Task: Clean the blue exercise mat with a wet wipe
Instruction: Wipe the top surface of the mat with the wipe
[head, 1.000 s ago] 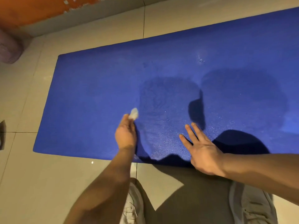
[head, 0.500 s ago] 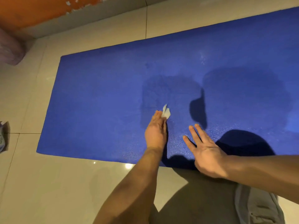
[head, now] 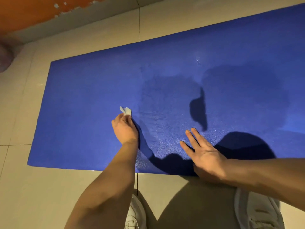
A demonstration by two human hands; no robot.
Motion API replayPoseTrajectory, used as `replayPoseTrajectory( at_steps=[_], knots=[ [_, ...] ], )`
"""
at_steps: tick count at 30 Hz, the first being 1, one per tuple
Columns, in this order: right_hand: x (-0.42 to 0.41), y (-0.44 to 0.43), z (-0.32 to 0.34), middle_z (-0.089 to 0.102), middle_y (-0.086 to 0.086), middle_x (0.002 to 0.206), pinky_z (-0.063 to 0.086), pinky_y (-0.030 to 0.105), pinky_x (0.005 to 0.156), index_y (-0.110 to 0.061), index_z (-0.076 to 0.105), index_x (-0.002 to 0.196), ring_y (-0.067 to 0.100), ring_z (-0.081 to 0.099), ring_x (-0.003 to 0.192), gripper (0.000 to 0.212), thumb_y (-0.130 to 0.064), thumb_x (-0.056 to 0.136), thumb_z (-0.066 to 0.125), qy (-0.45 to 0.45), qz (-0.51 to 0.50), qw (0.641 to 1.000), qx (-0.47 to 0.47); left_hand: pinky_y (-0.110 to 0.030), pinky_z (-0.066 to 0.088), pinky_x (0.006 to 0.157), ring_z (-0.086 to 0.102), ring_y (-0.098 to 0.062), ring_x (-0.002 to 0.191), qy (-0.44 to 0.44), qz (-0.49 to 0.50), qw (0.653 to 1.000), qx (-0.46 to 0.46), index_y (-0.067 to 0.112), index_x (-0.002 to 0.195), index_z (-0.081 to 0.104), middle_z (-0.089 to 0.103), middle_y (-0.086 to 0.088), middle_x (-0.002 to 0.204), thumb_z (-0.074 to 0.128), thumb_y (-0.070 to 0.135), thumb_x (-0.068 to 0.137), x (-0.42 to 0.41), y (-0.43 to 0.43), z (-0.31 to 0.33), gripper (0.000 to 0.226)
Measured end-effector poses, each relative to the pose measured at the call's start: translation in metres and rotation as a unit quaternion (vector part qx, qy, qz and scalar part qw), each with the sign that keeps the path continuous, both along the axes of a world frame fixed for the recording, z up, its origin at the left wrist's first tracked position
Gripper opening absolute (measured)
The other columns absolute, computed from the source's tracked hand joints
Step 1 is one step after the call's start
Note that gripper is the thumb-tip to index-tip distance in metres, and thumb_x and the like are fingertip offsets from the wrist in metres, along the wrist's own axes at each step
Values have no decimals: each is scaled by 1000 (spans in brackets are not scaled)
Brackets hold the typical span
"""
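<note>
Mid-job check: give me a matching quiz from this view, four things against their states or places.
Things:
1. left hand
2. right hand
3. wipe
4. shoes

States:
a. on the tiles, off the mat
b. fingers straight and spread
c. white, bunched up
d. grips the wipe

Pairs: 1-d, 2-b, 3-c, 4-a

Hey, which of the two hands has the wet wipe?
The left hand grips the white wet wipe on the blue mat; the right hand is open, fingers straight, holding nothing.
</note>
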State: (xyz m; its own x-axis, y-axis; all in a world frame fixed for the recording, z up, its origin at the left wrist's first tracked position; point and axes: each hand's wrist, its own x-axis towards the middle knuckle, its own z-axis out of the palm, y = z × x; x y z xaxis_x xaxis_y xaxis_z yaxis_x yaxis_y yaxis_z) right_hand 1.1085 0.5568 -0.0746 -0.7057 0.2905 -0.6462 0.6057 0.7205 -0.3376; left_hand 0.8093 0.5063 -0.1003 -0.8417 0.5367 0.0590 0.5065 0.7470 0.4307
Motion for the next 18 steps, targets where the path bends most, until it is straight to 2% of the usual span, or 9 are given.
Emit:
replayPoseTrajectory(
  at_steps=[3, 4, 6, 8, 10, 12, 15, 18],
  knots=[
    [1, 0, 0, -44, 12, 156, -9, 44, 124, -24, -20, 158, 32, -46, 139, 92, 4, 90, 35, 2, 4, 1000, 7, -26, 43, 78, 49, -19, 83, -22, -96, 995, 32, 11, 102, 74, 69, 0, 98, 51, 16, 101, 43, 16, 3, 23],
    [1, -1, 0, -44, 13, 155, -9, 44, 124, -24, -21, 157, 33, -46, 139, 92, 4, 90, 35, 5, 2, 1000, 6, -23, 45, 82, 49, -15, 86, -38, -144, 988, 38, 12, 105, 74, 68, 2, 102, 52, 15, 102, 61, 19, 3, 22],
    [0, -1, 0, -44, 13, 155, -10, 45, 124, -22, -25, 153, 33, -47, 139, 92, 2, 90, 37, 11, -9, 1000, 8, -26, 48, 92, 53, -16, 103, -36, -221, 974, 32, 9, 114, 72, 67, 3, 115, 56, 12, 101, 81, 21, -1, 22],
    [0, -1, -3, -45, 14, 154, -8, 48, 125, -23, -31, 146, 34, -49, 137, 92, 5, 90, 37, 11, -5, 1000, 12, -19, 45, 99, 53, -13, 118, -17, -259, 966, 15, 14, 121, 70, 64, 6, 125, 56, 14, 101, 69, 17, -5, 25],
    [0, 0, -4, -46, 14, 153, -5, 49, 126, -25, -34, 140, 32, -51, 135, 92, 6, 90, 37, 5, 5, 1000, 4, -13, 40, 97, 58, -10, 116, -3, -245, 969, 5, 24, 116, 73, 66, 9, 121, 57, 25, 99, 32, 10, -1, 23],
    [1, 1, -2, -48, 9, 152, -9, 44, 125, -27, -33, 141, 28, -51, 136, 93, -1, 90, 39, 6, -5, 1000, -13, -19, 43, 92, 64, -18, 111, 37, -179, 982, -48, 26, 114, 74, 69, 6, 118, 52, 36, 97, -12, 3, 5, 29],
    [5, 1, 0, -47, 7, 154, -10, 43, 125, -29, -30, 145, 25, -51, 137, 91, -10, 90, 40, 17, -13, 1000, -16, -25, 39, 75, 65, -27, 105, 25, -63, 994, -88, 19, 109, 75, 70, -1, 117, 47, 25, 103, -36, 0, 17, 29],
    [5, -2, -1, -44, 12, 155, -14, 44, 123, -23, -29, 148, 29, -50, 137, 89, -12, 90, 38, 31, -2, 999, 8, -26, 42, 80, 63, -25, 115, 17, -49, 996, -78, 13, 102, 74, 67, -4, 129, 47, 19, 103, -3, 9, 18, 28]
  ],
)
